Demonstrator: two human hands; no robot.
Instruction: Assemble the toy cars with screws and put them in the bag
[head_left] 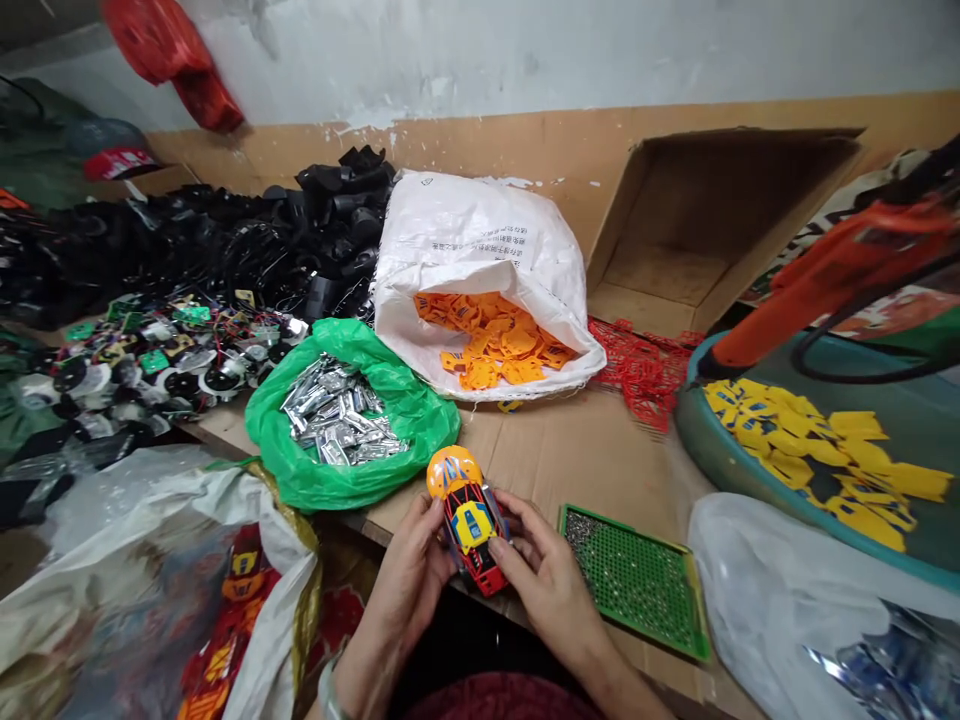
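Observation:
Both my hands hold a toy transforming car [466, 520] with a red body, an orange dome-like front and a yellow centre piece. My left hand [409, 560] cups its left side, and my right hand [544, 580] grips its right side with the thumb on top. A green tray [637, 580] of small metal screws lies to the right of my right hand, not touching it. Beyond the car, a green plastic bag [352, 470] holds silver packets or parts, close to my left hand.
A white sack [487, 230] of orange plastic parts stands behind. Black plastic parts [225, 240] and mixed toy parts [150, 350] lie to the left. Right are red plastic sprues [645, 370], a teal basin [795, 450] of yellow parts, an orange tool [832, 270], and an open cardboard box [712, 220].

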